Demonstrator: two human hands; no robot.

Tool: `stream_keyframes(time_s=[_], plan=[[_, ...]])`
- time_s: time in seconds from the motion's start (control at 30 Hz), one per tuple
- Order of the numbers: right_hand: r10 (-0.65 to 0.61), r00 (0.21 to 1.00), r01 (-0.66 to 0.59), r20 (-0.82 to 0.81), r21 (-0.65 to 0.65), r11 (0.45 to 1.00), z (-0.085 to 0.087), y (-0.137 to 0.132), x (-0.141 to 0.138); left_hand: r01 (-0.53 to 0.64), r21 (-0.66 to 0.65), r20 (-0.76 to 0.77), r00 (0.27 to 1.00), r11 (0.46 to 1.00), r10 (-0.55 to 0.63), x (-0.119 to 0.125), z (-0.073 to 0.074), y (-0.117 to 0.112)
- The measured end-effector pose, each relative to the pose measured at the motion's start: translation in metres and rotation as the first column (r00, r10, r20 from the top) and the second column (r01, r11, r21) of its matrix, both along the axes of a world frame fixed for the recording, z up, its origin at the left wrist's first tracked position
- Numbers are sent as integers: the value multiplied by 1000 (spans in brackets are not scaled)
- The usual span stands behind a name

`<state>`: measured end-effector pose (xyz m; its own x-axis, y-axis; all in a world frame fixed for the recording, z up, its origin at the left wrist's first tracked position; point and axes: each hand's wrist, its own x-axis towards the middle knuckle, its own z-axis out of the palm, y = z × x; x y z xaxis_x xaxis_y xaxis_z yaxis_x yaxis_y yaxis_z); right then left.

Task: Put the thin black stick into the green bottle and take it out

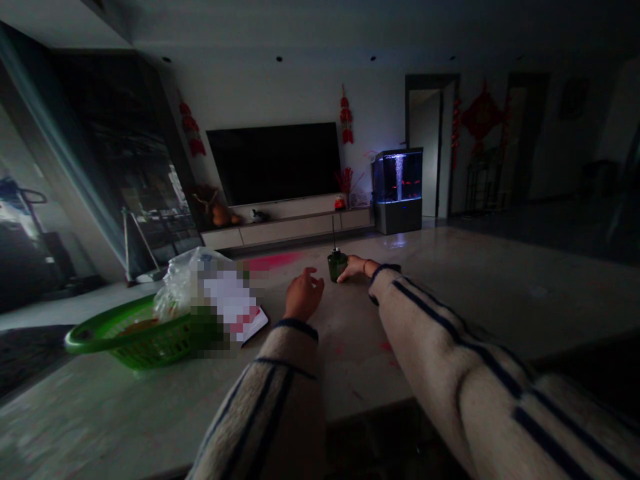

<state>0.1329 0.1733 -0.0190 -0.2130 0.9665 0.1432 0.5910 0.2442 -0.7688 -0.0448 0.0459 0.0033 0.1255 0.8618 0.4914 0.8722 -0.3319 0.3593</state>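
Note:
A small dark green bottle (336,268) with a pale neck and a thin dark stick rising from it stands upright on the table (330,393). My right hand (355,267) reaches in from the right, its fingers and thumb closed around the bottle's right side. Left of the bottle, my left hand (304,295) hovers over the tabletop, apart from the bottle. Its fingers are loosely bent and spread, and I see nothing in them.
On the left stands a green plastic basket (150,347) with a clear plastic bag (183,283). Beside it is a white printed packet (233,300), partly blurred out. Farther back are a television (275,163), a low cabinet (280,230) and a lit fish tank (400,180).

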Motion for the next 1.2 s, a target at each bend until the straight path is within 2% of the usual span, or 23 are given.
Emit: stream_keyframes(time_s=[0.17, 0.3, 0.6, 0.8, 0.97, 1.2], plan=[[64, 997, -65, -39, -28, 997, 1, 3, 3, 9, 22, 2, 1000, 1000, -9, -1, -2, 1], [45, 998, -46, -50, -17, 999, 0, 4, 4, 8, 23, 6, 1000, 1000, -8, -1, -2, 1], [1, 999, 2, -33, 93, 996, -6, 2, -10, -1, 18, 2, 1000, 1000, 0, 0, 0, -1], [38, 999, -38, 1, 58, 998, -3, 4, -10, 5, 12, -4, 1000, 1000, -5, 0, 1, -2], [-1, 999, 0, 33, 33, 999, -4, 9, -4, -1, 8, -8, 1000, 1000, 1, 0, 0, -1], [23, 998, -27, 50, 67, 997, -8, 7, -4, -3, 6, -13, 1000, 1000, 3, 0, 1, -2]])
